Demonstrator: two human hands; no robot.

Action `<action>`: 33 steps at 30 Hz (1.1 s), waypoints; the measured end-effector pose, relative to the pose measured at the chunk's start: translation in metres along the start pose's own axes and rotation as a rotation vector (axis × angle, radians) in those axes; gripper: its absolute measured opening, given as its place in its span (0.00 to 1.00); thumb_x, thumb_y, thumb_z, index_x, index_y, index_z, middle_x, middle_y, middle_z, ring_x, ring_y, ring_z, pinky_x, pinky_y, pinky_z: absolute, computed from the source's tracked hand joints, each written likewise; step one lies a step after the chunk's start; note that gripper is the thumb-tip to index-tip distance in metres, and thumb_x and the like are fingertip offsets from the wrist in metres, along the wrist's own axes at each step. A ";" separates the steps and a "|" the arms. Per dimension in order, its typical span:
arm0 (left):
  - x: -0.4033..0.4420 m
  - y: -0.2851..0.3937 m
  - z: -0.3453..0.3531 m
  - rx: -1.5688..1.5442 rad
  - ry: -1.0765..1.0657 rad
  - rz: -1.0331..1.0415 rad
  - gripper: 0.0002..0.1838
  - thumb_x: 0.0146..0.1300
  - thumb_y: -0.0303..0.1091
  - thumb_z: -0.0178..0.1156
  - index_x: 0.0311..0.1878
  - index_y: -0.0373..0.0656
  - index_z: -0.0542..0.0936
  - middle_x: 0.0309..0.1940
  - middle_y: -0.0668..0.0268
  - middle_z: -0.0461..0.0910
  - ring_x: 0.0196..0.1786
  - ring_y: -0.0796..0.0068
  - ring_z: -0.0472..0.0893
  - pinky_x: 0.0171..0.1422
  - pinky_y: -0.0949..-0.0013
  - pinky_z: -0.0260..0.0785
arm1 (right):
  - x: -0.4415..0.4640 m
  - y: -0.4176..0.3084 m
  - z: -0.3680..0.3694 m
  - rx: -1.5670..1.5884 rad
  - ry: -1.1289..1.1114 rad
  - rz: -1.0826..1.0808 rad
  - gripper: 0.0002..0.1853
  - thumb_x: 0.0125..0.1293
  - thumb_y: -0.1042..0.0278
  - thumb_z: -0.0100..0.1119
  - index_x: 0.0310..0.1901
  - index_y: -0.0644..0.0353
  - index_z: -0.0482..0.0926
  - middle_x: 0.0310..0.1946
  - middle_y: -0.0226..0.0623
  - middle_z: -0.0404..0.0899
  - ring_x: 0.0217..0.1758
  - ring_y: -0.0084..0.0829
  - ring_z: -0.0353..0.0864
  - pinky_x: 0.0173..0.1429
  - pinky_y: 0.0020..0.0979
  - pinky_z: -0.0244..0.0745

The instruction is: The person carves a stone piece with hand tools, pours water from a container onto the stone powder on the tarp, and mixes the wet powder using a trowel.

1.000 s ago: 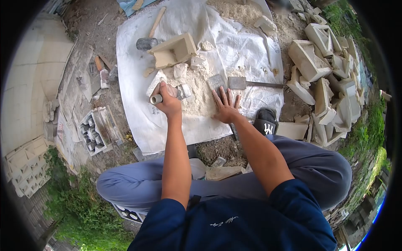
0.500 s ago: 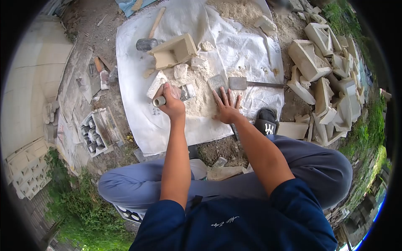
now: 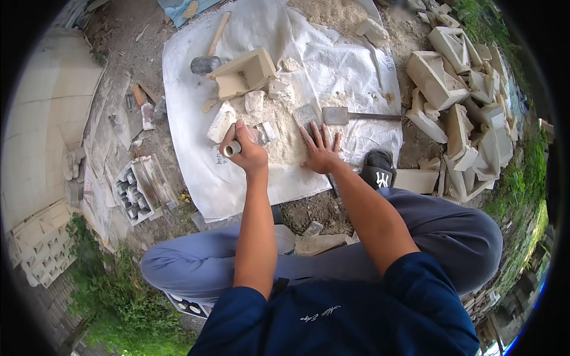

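Note:
My left hand (image 3: pixel 246 151) is wrapped round a pipe-handled tool with a flat metal blade (image 3: pixel 265 133); the round, hollow handle end points toward me. That blade rests in pale powder on a white woven sack (image 3: pixel 190 113). Fingers spread, my right hand (image 3: pixel 322 153) lies flat on the sack, its fingertips at a dusty flat grey plate (image 3: pixel 306 115). Just beyond it is a square-headed metal tool (image 3: pixel 336 115) with a long bar handle. A broken cream block (image 3: pixel 243 74) and a pale chunk (image 3: pixel 222 121) lie past my left hand.
A mallet (image 3: pixel 206 64) with a wooden handle lies at the sack's far left. Broken cream blocks (image 3: pixel 436 83) are piled on the right. On the left are a brick-like vent block (image 3: pixel 133 193) and an orange-handled trowel (image 3: pixel 142 104). My sandalled foot (image 3: pixel 379 169) borders the sack.
My left hand has shifted slightly right and down, and the handle end has tilted with it. The right hand stays in nearly the same place.

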State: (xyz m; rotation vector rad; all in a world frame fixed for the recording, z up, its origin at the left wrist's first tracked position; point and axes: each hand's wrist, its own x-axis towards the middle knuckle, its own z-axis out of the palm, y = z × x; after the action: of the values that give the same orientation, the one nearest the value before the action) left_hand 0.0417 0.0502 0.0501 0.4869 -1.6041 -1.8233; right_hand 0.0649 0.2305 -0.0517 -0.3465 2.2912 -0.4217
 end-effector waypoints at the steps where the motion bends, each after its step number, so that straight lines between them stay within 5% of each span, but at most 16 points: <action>1: -0.005 -0.015 -0.008 0.062 -0.025 0.019 0.21 0.69 0.28 0.55 0.18 0.40 0.62 0.14 0.75 0.61 0.19 0.84 0.59 0.24 0.70 0.48 | 0.000 -0.001 -0.001 -0.006 -0.006 0.010 0.61 0.60 0.41 0.68 0.82 0.30 0.29 0.85 0.32 0.20 0.87 0.45 0.19 0.79 0.70 0.14; 4: -0.021 -0.044 -0.010 0.393 -0.213 0.263 0.21 0.69 0.31 0.55 0.19 0.38 0.62 0.13 0.72 0.59 0.19 0.81 0.59 0.24 0.66 0.48 | -0.004 -0.002 -0.002 -0.014 -0.021 0.020 0.61 0.60 0.41 0.68 0.82 0.30 0.29 0.85 0.32 0.20 0.87 0.45 0.18 0.79 0.70 0.14; 6: -0.014 -0.048 -0.003 0.433 -0.258 0.158 0.21 0.69 0.32 0.55 0.19 0.41 0.64 0.15 0.73 0.62 0.20 0.80 0.60 0.26 0.68 0.48 | 0.001 0.002 -0.006 -0.015 -0.020 0.024 0.61 0.60 0.41 0.68 0.82 0.30 0.29 0.85 0.32 0.20 0.87 0.45 0.18 0.79 0.70 0.14; 8: 0.005 -0.049 -0.004 0.252 -0.179 -0.049 0.21 0.70 0.32 0.56 0.19 0.40 0.65 0.15 0.74 0.62 0.21 0.80 0.61 0.25 0.68 0.49 | 0.000 0.000 0.001 -0.004 0.006 0.014 0.62 0.60 0.40 0.69 0.82 0.30 0.30 0.85 0.32 0.20 0.87 0.44 0.18 0.79 0.70 0.14; 16: -0.016 0.023 -0.014 0.010 -0.115 -0.023 0.23 0.71 0.28 0.55 0.18 0.40 0.62 0.15 0.77 0.60 0.19 0.86 0.57 0.25 0.71 0.43 | 0.002 0.000 0.008 -0.010 0.024 -0.009 0.62 0.59 0.40 0.69 0.82 0.31 0.30 0.85 0.32 0.20 0.87 0.45 0.18 0.79 0.71 0.15; 20: -0.052 -0.043 -0.047 0.043 -0.178 0.000 0.22 0.70 0.29 0.55 0.18 0.40 0.61 0.14 0.73 0.60 0.19 0.84 0.59 0.25 0.69 0.46 | 0.000 -0.001 0.006 -0.034 0.036 0.018 0.62 0.58 0.40 0.69 0.82 0.31 0.31 0.85 0.32 0.20 0.87 0.46 0.18 0.78 0.72 0.15; 24: -0.061 -0.045 -0.055 0.216 -0.249 0.025 0.22 0.69 0.30 0.55 0.18 0.40 0.61 0.14 0.72 0.60 0.19 0.83 0.60 0.25 0.69 0.47 | -0.009 0.002 0.013 0.002 -0.016 0.000 0.63 0.58 0.40 0.69 0.82 0.31 0.30 0.85 0.32 0.19 0.87 0.46 0.17 0.78 0.72 0.15; 26: -0.041 -0.028 -0.041 0.209 -0.116 -0.013 0.23 0.70 0.30 0.55 0.18 0.39 0.60 0.14 0.72 0.60 0.19 0.83 0.60 0.24 0.68 0.47 | 0.001 0.001 0.004 -0.024 0.022 0.008 0.63 0.58 0.40 0.69 0.82 0.31 0.30 0.85 0.32 0.19 0.87 0.46 0.18 0.78 0.73 0.15; 28: -0.035 -0.015 -0.049 -0.067 -0.054 -0.132 0.23 0.70 0.29 0.56 0.18 0.43 0.60 0.14 0.74 0.60 0.17 0.83 0.57 0.25 0.70 0.47 | 0.006 0.001 0.001 -0.014 0.001 0.027 0.63 0.58 0.40 0.70 0.82 0.30 0.30 0.85 0.32 0.19 0.87 0.45 0.18 0.78 0.72 0.15; 33: -0.013 0.018 -0.053 -0.228 -0.024 -0.065 0.22 0.70 0.28 0.54 0.18 0.44 0.59 0.14 0.74 0.56 0.17 0.81 0.56 0.24 0.70 0.47 | -0.001 0.000 0.004 -0.009 0.018 0.004 0.62 0.59 0.41 0.69 0.82 0.30 0.30 0.85 0.32 0.20 0.87 0.46 0.19 0.79 0.70 0.14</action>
State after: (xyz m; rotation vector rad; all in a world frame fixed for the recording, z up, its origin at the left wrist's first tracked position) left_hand 0.0904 0.0195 0.0560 0.4188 -1.3876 -2.0368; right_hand 0.0685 0.2298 -0.0533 -0.3443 2.3119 -0.4139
